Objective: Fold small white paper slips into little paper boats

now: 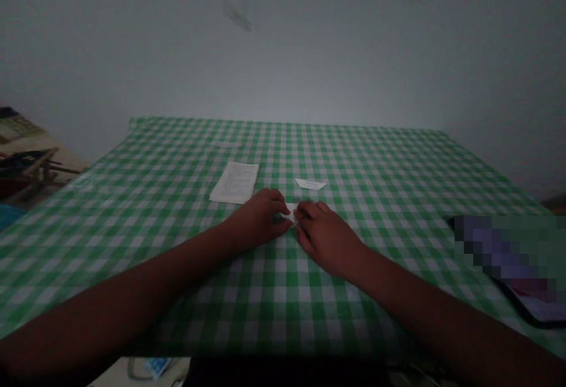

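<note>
Nearby, both forearms stretch forward over the checked surface (274,298), the left hand (260,219) and right hand (325,236) meeting palm-down mid-surface, fingers pinched on a small white paper (290,210); farther off lie a printed sheet (234,181) and a paper scrap (310,184)

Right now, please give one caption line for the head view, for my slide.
Left hand and right hand hold a small white paper on a green checked tablecloth, near a printed sheet.
</note>
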### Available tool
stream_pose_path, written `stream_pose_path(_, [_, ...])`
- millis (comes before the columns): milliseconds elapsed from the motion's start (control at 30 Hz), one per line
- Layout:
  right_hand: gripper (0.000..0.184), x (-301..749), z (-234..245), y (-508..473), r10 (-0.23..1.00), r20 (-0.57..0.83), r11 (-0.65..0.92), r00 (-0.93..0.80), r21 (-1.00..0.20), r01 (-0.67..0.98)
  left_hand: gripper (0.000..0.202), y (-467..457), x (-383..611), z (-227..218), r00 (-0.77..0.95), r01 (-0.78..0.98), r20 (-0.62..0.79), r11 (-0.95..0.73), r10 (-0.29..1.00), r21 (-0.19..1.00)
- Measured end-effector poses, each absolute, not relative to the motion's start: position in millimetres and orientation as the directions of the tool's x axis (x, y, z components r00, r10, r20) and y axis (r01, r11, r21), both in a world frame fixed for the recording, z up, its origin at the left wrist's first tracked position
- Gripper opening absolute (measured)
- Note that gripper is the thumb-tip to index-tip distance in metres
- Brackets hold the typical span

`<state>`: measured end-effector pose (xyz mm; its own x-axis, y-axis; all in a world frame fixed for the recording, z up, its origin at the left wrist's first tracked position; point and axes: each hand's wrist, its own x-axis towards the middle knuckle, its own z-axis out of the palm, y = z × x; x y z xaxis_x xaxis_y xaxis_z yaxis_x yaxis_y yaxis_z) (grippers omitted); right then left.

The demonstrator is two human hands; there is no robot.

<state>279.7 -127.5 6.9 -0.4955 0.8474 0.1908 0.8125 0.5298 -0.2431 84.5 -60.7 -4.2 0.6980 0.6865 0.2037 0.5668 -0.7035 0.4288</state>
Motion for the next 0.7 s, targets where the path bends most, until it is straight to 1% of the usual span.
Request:
stream_pose_path(167, [0.026, 280.9, 0.0, -115.1, 0.846, 0.228, 0.533, -0.482, -0.329, 0.779, 0.014, -59.1, 85.4, -5.9, 0.675, 0.554, 0.232, -0.689, 0.701, 0.468])
stream_pose_path(400, [0.025, 282.5, -6.5, -111.0, 0.854, 0.271, 0.519, -0.444, -0.396, 0.757, 0.015, -57.8, 83.9, -7.7, 0.683, 0.528, 0.239, -0.692, 0.691, 0.491])
stream_pose_path(500, [0.023, 283.9, -8.4, -110.9, 0.850, 0.284, 0.526, -0.444, -0.398, 0.751, 0.012, -58.5, 83.7, -10.0, 0.677, 0.538, 0.245, -0.693, 0.694, 0.479])
stream_pose_path(700, [0.020, 284.8, -10.4, -109.6, 0.841, 0.294, 0.539, -0.454, -0.385, 0.749, 0.012, -63.7, 86.2, -9.2, 0.651, 0.587, 0.268, -0.695, 0.710, 0.416])
